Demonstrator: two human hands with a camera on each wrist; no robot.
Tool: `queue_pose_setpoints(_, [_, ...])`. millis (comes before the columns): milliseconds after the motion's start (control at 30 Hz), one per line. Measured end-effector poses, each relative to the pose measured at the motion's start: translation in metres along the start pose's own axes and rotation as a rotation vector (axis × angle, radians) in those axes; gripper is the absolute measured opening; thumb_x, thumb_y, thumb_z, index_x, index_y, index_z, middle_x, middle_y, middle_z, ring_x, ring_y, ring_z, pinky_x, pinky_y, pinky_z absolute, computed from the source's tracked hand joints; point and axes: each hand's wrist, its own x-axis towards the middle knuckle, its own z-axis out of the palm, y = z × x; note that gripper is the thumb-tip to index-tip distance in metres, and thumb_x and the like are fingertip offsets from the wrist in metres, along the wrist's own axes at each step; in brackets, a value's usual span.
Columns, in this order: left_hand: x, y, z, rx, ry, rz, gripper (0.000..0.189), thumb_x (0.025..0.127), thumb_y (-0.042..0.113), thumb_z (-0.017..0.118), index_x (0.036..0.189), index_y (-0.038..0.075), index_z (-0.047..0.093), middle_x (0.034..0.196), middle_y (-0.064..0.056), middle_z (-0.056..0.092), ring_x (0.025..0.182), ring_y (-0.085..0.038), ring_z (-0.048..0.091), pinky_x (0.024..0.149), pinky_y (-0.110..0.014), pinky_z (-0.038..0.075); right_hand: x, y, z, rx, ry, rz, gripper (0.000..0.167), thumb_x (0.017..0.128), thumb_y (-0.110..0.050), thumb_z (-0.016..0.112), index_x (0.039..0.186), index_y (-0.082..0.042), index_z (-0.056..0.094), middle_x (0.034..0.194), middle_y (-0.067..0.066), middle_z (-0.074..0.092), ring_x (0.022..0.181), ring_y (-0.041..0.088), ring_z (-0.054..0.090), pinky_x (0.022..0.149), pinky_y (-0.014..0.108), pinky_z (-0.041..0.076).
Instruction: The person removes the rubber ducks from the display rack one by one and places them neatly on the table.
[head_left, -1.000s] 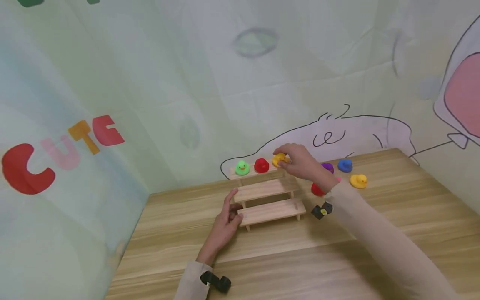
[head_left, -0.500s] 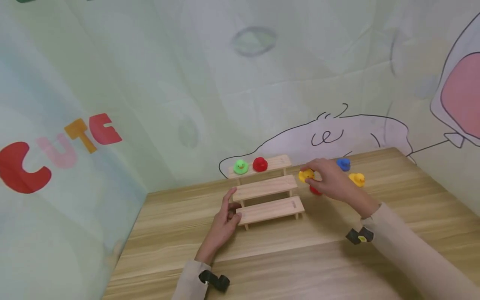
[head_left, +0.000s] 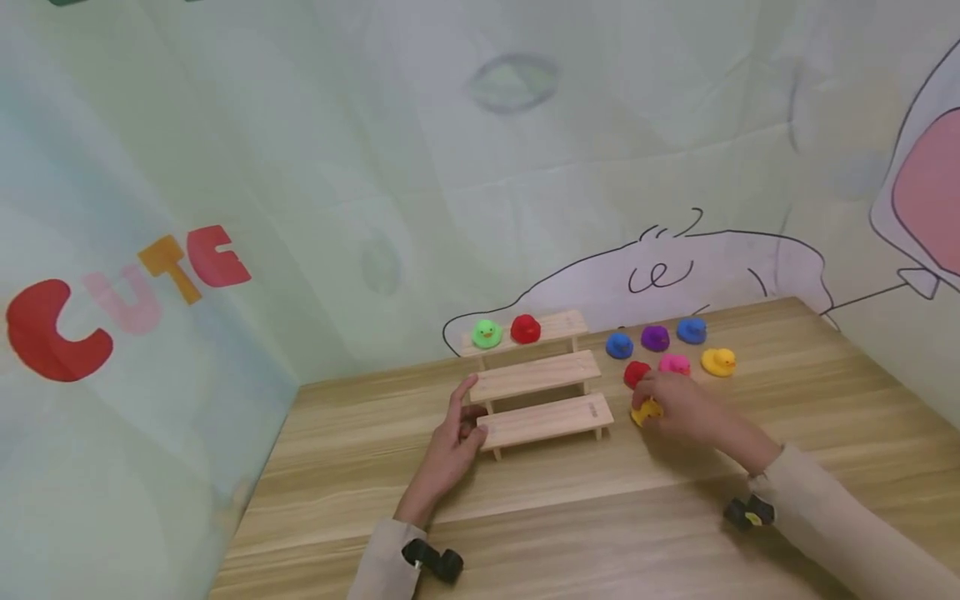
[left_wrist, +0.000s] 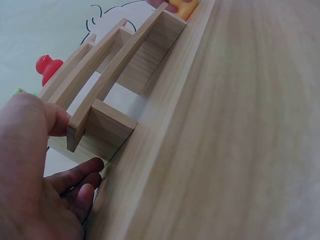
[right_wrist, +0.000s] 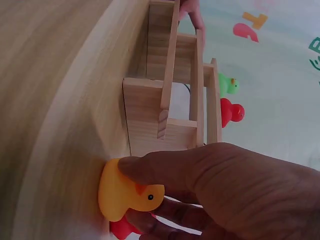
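Note:
My right hand point(head_left: 678, 408) pinches a yellow rubber duck point(right_wrist: 122, 192) between thumb and fingers, low at the tabletop, right of a three-tier wooden stand point(head_left: 536, 379). At the stand's left end is my left hand point(head_left: 447, 446); its thumb grips the lowest tier's end and the index finger lies along the middle tier's end. Its other fingers are loosely curled below, as the left wrist view shows. A green duck point(head_left: 487, 334) and a red duck point(head_left: 526, 328) sit on the top tier. The middle and lowest tiers carry no ducks.
Beyond my right hand stand a red duck point(head_left: 637, 373), a pink duck point(head_left: 676, 364), a purple duck point(head_left: 656, 337), two blue ducks, one a blue duck point(head_left: 619, 345) nearer the stand, and another yellow duck point(head_left: 718, 362). A printed cloth backdrop point(head_left: 337, 208) rises behind the wood-grain table point(head_left: 525, 517).
My right hand has taken the yellow duck off the top tier's right part and brought it right and down to the table. My left hand has stayed at the stand.

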Motion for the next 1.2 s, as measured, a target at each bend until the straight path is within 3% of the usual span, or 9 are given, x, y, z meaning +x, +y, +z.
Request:
queue_pose_setpoints(200, [0.0,0.001,-0.002,-0.009,-0.009,0.006,0.078,0.106,0.013,0.056,0.167,0.044,0.019,0.142,-0.02,0.067,0.101,-0.021,0.067,0.094,-0.041,0.051,0.017,-0.007,-0.014,-0.055,-0.008,-0.043,0.02,0.087,-0.016,0.086,0.103,-0.007,0.077,0.105,0.007,0.073,0.097,0.024,0.062,0.088,0.045,0.055])
queue_pose_setpoints(333, [-0.001,0.002,-0.002,-0.016,-0.012,0.003,0.079,0.106,0.014,0.056,0.167,0.046,0.018,0.143,-0.019,0.066,0.1,-0.019,0.065,0.094,-0.04,0.05,0.041,-0.025,-0.032,-0.047,0.061,-0.046,0.03,0.094,-0.027,0.081,0.114,-0.005,0.075,0.111,0.012,0.072,0.105,0.03,0.063,0.092,0.05,0.055])
queue_pose_setpoints(467, [-0.001,0.002,-0.002,-0.022,-0.01,0.007,0.079,0.107,0.014,0.056,0.167,0.047,0.018,0.143,-0.019,0.066,0.098,-0.018,0.065,0.094,-0.041,0.05,0.07,-0.049,-0.044,0.029,0.117,-0.067,0.036,0.097,-0.025,0.077,0.127,-0.006,0.071,0.123,0.014,0.072,0.116,0.034,0.065,0.101,0.055,0.054])
queue_pose_setpoints(667, [-0.001,0.002,-0.003,-0.014,-0.017,0.004,0.078,0.107,0.014,0.055,0.167,0.047,0.017,0.144,-0.018,0.066,0.101,-0.02,0.066,0.095,-0.043,0.051,0.115,-0.076,-0.035,0.179,0.173,-0.161,0.05,0.097,-0.019,0.077,0.142,-0.003,0.063,0.138,0.017,0.07,0.122,0.036,0.067,0.104,0.055,0.054])
queue_pose_setpoints(833, [-0.001,0.003,-0.003,-0.03,-0.014,0.001,0.079,0.107,0.014,0.056,0.167,0.049,0.018,0.143,-0.018,0.067,0.1,-0.02,0.067,0.095,-0.042,0.051,0.137,-0.09,-0.018,0.149,0.244,-0.195,0.043,0.098,-0.018,0.076,0.137,0.0,0.067,0.129,0.018,0.074,0.116,0.036,0.069,0.102,0.053,0.054])
queue_pose_setpoints(1000, [-0.001,0.001,-0.001,-0.03,-0.012,0.011,0.079,0.107,0.014,0.056,0.167,0.048,0.018,0.142,-0.017,0.068,0.099,-0.018,0.066,0.094,-0.041,0.051,0.131,-0.092,-0.011,0.13,0.374,-0.172,0.031,0.098,-0.014,0.077,0.125,0.001,0.072,0.118,0.018,0.077,0.107,0.033,0.072,0.094,0.049,0.058])
queue_pose_setpoints(1200, [-0.001,0.001,-0.003,-0.016,-0.01,0.016,0.079,0.106,0.014,0.056,0.167,0.047,0.018,0.142,-0.017,0.067,0.099,-0.018,0.066,0.094,-0.041,0.051,0.094,-0.066,-0.014,0.169,0.471,-0.131,0.029,0.095,-0.011,0.079,0.122,-0.001,0.074,0.116,0.017,0.078,0.104,0.032,0.071,0.09,0.05,0.059])
